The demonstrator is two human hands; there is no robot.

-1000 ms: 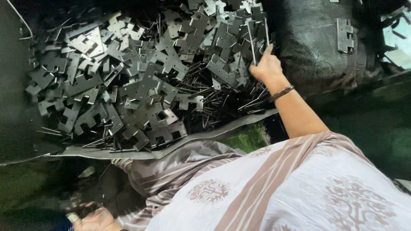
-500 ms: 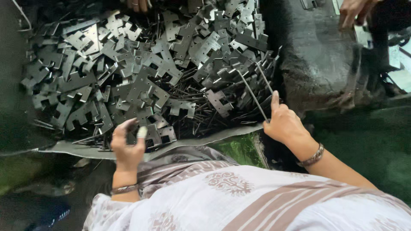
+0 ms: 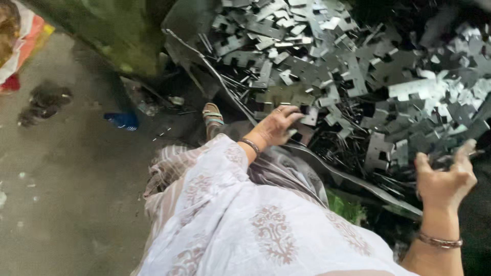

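Head view: a heap of flat grey notched metal plates (image 3: 353,76) fills the frame from 12 to 3 o'clock. The left hand (image 3: 279,125), near centre, lies loosely curled on the heap's near edge, fingertips touching a plate. The right hand (image 3: 445,176), at 4 o'clock, is half closed around thin dark rods (image 3: 455,156). A sandalled foot (image 3: 212,116) stands beside the heap; a blue packet (image 3: 121,120) lies on the floor (image 3: 66,204) at 9 o'clock, an orange-red sack (image 3: 20,38) at 10
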